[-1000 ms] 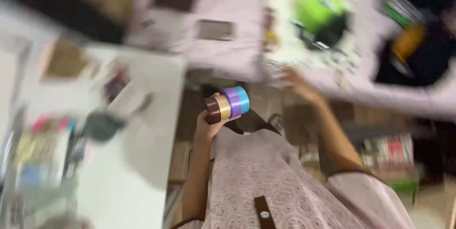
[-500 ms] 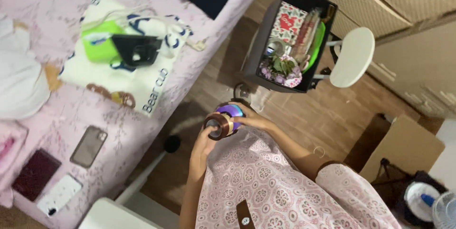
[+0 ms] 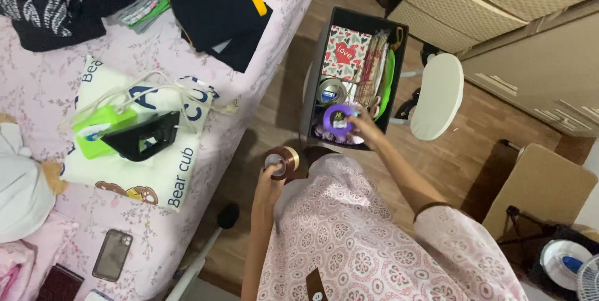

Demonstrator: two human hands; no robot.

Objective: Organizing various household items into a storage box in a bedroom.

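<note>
My left hand [image 3: 269, 184] holds a brown ribbon roll with a gold one behind it [image 3: 281, 162], close to my chest. My right hand [image 3: 364, 125] reaches forward and grips a purple ribbon roll [image 3: 337, 119], with a bit of blue showing at its edge, over the near end of a black storage box [image 3: 319, 64] on the wooden floor. Inside the box lie a red heart-patterned card, a tape roll, sticks and some flowers.
A bed [image 3: 75, 89] with a pink floral sheet fills the left, holding dark clothes, a cushion, a green tissue box [image 3: 103, 127] and a phone [image 3: 113, 255]. A white stool [image 3: 437, 95] stands right of the box; beige drawers and a cardboard box [image 3: 540, 192] lie further right.
The stack of rolls has been split: my right hand carried the purple and blue rolls forward to the black box, while the left kept the brown and gold ones. The view swung from blur toward the box.
</note>
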